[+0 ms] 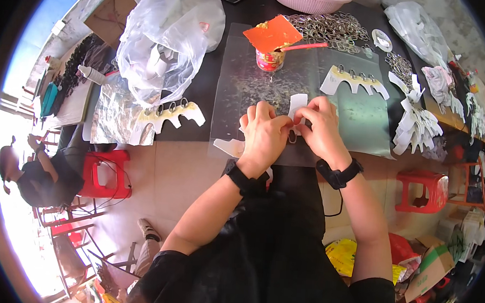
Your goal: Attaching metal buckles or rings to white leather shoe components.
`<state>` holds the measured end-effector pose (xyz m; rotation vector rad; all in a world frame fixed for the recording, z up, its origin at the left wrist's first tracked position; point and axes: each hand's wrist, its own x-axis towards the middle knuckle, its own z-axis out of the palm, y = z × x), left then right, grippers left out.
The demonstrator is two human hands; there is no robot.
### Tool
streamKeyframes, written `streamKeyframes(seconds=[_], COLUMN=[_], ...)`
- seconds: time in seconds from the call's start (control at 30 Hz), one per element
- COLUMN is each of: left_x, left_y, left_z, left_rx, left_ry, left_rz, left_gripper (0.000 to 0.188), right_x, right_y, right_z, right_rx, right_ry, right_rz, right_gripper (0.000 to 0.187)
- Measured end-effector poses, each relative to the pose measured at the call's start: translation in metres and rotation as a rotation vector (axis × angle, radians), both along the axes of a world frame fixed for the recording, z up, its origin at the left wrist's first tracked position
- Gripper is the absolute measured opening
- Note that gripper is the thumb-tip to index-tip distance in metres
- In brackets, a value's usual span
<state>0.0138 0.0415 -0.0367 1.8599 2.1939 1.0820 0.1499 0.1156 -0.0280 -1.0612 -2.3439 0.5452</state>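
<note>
My left hand (264, 133) and my right hand (321, 128) meet at the table's front edge with fingertips pinched together. Between them is a white strip-like piece (298, 104), its upper end standing out past the fingers. A small metal ring (292, 137) shows just below the fingertips. Part of a white cut-out piece (229, 146) sticks out beside my left hand; my fingers hide how these parts join. To the right lies a scalloped white piece with metal rings (356, 83) and a yellowish smeared band. A similar scalloped piece (167, 116) lies to the left.
Beyond my hands stands a red can (269, 61) with an orange sheet (275, 34) and a red stick (305, 47) on it. Many metal rings (336, 29) are heaped behind. A plastic bag (169, 38) fills the left; white cut pieces (416, 125) pile right. Someone sits far left.
</note>
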Motion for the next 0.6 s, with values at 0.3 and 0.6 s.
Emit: streamKeyframes(seconds=[0.3,0.6], left_x=[-0.003,-0.002], left_y=[-0.001,0.001], left_z=[0.001,0.001], left_rx=[-0.038,-0.069], left_ry=[-0.014,-0.017], left_rz=[0.028,0.015], left_gripper=[0.011,0.011], right_x=[0.003,0.011], right_y=[-0.005,-0.004], right_z=[0.000,-0.002], right_rx=[0.114,0.125], right_ry=[-0.073,-0.061], right_rz=[-0.045,-0.054], right_gripper=[0.019,0.018])
